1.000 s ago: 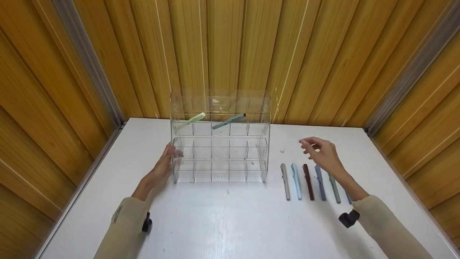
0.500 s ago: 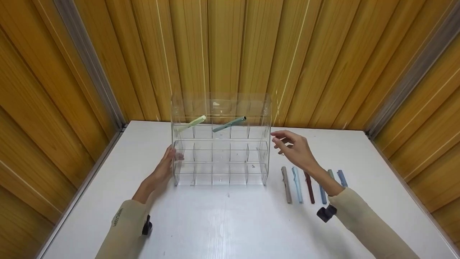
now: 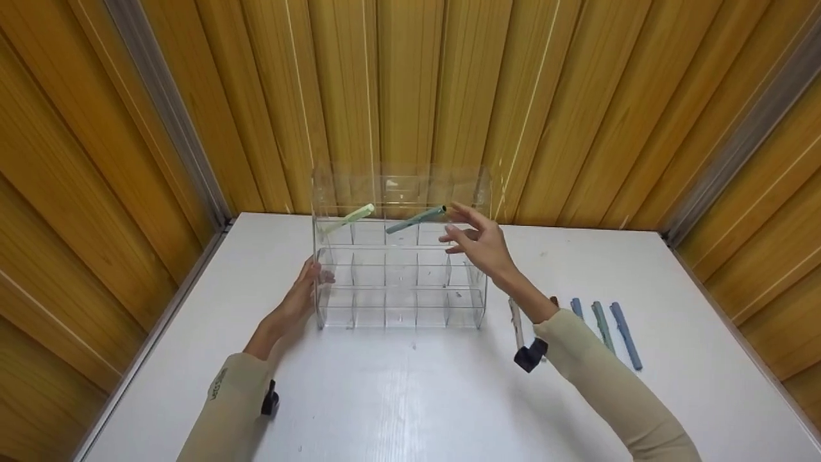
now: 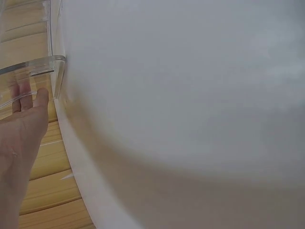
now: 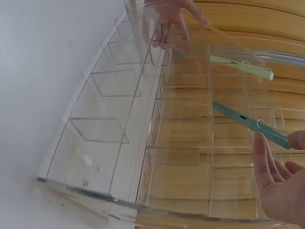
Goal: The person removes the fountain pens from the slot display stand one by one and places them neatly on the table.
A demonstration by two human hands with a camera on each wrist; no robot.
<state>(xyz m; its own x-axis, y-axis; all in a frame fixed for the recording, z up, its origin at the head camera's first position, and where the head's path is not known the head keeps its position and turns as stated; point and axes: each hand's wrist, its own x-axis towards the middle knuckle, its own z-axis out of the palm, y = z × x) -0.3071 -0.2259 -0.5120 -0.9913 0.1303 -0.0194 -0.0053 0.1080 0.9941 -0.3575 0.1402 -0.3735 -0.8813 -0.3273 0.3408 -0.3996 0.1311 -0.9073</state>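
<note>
A clear acrylic display rack with tiered compartments stands upright on the white table. On its top tier, a light green pen and a teal pen lie slanted, their capped ends up and to the right. My right hand is at the teal pen's upper end, thumb and fingers spread either side of it; the right wrist view shows the thumb right by the cap. Against the rack's left side rests my left hand, its extended fingers visible through the clear panel.
Several pens lie in a row on the table at right, among them a blue pen, a green pen and a grey pen. My right forearm covers part of the row. Yellow wood-look panels enclose the table behind and at the sides.
My right hand has moved left from above the row of pens, past the rack's right side, to the teal pen's end. My left hand stays at the rack's side.
</note>
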